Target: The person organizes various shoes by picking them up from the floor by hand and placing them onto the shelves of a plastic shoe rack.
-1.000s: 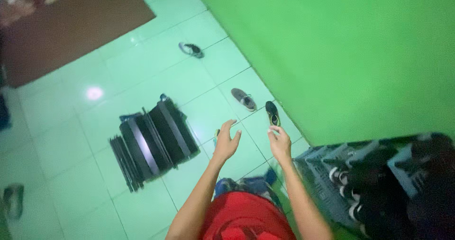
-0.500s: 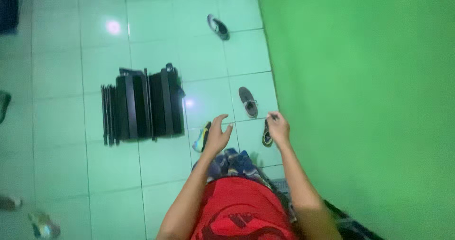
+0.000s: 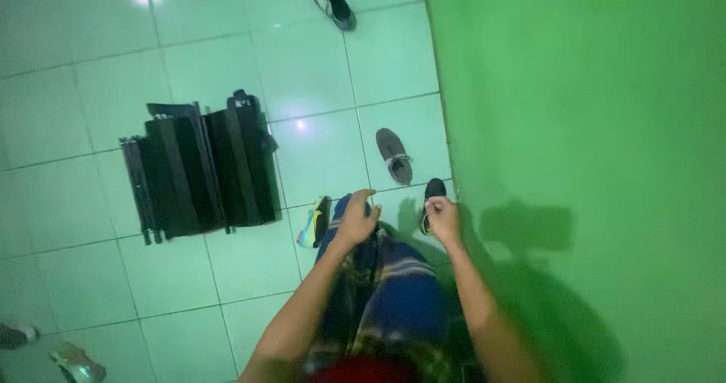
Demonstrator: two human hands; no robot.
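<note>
R hand (image 3: 442, 218) is right over the black shoe (image 3: 434, 194) by the green wall (image 3: 575, 126), fingers curled, pinching at it; firm hold can't tell. Shoe's long axis runs away from the person. L hand (image 3: 355, 218) half open, empty, w/ the yellow shoe (image 3: 314, 222) just left.

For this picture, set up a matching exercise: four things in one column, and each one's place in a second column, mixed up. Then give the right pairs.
Things
1. grey shoe
2. black shoe
3. stack of black panels
4. yellow and blue shoe

Places
A. flat on the tiles at the left of the picture
B. beside the left hand, on its outer side
C. at the foot of the green wall, just above the right hand
D. alone on a tile, beyond both hands

Pairs: 1-D, 2-C, 3-A, 4-B
</note>
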